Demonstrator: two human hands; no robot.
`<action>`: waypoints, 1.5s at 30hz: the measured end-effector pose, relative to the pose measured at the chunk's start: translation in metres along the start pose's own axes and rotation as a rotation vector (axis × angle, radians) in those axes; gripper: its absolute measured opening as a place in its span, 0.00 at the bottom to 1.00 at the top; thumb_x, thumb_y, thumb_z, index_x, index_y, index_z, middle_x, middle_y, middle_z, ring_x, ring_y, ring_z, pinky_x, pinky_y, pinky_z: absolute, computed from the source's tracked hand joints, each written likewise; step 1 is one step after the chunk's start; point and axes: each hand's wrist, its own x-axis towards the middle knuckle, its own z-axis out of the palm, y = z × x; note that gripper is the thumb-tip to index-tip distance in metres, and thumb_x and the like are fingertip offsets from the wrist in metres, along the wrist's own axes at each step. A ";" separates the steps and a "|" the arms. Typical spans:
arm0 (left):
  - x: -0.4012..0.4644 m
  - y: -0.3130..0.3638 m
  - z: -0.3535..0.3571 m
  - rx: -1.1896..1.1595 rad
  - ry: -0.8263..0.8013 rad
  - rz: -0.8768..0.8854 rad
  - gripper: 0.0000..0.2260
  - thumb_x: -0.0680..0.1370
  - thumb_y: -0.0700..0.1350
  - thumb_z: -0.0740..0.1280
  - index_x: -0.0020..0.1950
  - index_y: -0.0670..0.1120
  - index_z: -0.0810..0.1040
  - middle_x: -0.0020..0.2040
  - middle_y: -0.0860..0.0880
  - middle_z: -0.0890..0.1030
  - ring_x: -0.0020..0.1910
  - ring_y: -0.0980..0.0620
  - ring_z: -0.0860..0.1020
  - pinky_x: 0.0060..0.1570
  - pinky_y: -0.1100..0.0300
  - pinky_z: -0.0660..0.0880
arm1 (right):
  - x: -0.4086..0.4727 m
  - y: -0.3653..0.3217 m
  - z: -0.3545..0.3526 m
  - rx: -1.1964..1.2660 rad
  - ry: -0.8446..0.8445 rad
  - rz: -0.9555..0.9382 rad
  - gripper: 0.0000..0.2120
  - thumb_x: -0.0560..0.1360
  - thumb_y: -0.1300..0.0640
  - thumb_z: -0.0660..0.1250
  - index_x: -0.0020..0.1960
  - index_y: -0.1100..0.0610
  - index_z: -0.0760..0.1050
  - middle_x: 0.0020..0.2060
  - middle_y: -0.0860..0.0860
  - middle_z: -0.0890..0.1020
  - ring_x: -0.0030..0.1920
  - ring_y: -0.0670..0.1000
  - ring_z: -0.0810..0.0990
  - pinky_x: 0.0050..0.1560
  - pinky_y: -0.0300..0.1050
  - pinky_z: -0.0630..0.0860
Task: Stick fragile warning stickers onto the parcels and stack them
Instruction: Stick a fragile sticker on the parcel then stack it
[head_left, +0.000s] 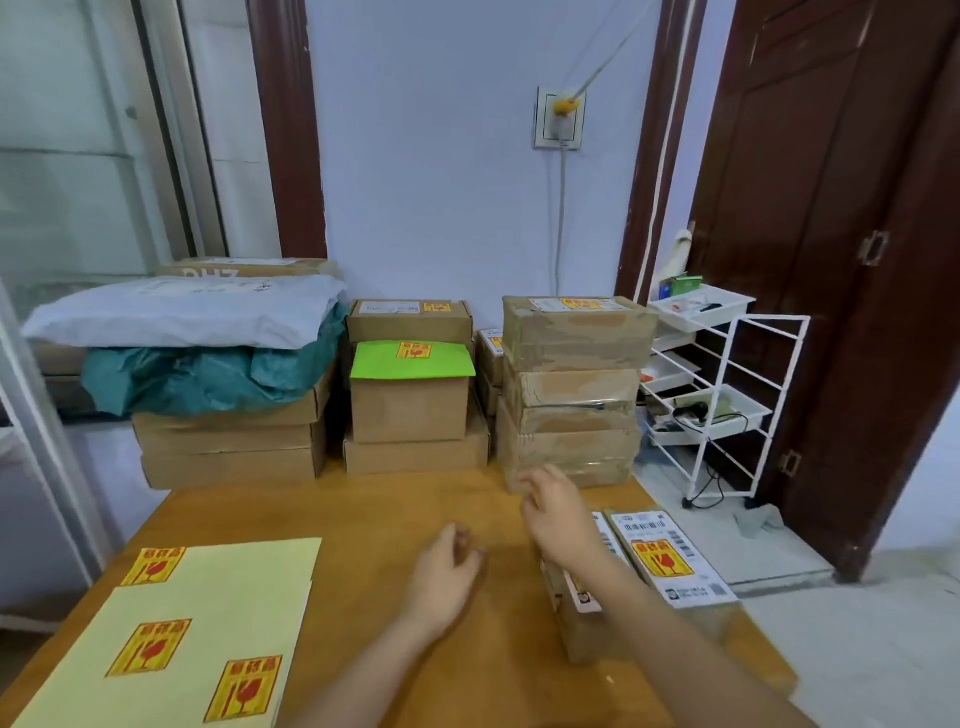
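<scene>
Sitting at the near left of the worktop (395, 514), the yellow backing sheets (208, 623) carry three fragile stickers (149, 648), red-on-yellow with a broken-glass mark, none peeled. Behind them at the far left edge, a stack of flat cartons (228, 441) has a teal bag (208, 374) and a white mailer (182, 312) on top, no sticker visible on these from here. Middle stack (410, 405): brown boxes, a green envelope (413, 359) with a sticker, top box also stickered. Left hand (441, 577) hovers over bare worktop, grip loosely curled, holding nothing. Right hand (558, 514) is just right of it, blurred, fingers relaxed and released, nothing held, near the foot of the right stack (569, 389) of taped boxes, whose top box shows a sticker. Near right, under the right forearm: two small parcels (670, 556) side by side with printed shipping labels, the outer one with a sticker plainly on it; the inner one mostly hidden by the arm, can't tell if it's stickered. Far right, off the worktop, a white wire rack (727, 395).

Step, as I read it: between parcels, both hands free. Next move likely calls for either lifting the stickered near-right parcel onto a stack, or reaching left to peel a fresh sticker. Peeling needs a fingernail pinch at a corner.
</scene>
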 end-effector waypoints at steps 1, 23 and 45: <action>-0.004 0.006 0.006 -0.027 -0.002 0.003 0.11 0.79 0.46 0.64 0.59 0.44 0.73 0.51 0.52 0.75 0.53 0.54 0.74 0.45 0.67 0.64 | -0.007 0.008 -0.008 -0.017 0.007 0.009 0.15 0.77 0.65 0.60 0.62 0.59 0.75 0.58 0.53 0.75 0.59 0.52 0.75 0.57 0.45 0.72; -0.039 0.062 0.050 -0.144 -0.186 -0.161 0.17 0.81 0.55 0.57 0.61 0.43 0.73 0.59 0.54 0.75 0.55 0.54 0.73 0.55 0.63 0.68 | -0.070 0.102 -0.089 0.097 0.003 0.692 0.15 0.79 0.48 0.59 0.52 0.60 0.74 0.38 0.49 0.78 0.37 0.46 0.77 0.31 0.39 0.67; -0.036 0.058 -0.008 -0.756 -0.048 -0.337 0.16 0.77 0.54 0.66 0.58 0.49 0.63 0.46 0.45 0.84 0.45 0.47 0.81 0.43 0.54 0.75 | -0.065 0.033 -0.068 0.773 0.026 0.504 0.12 0.78 0.59 0.64 0.62 0.54 0.73 0.49 0.50 0.83 0.45 0.48 0.83 0.36 0.36 0.76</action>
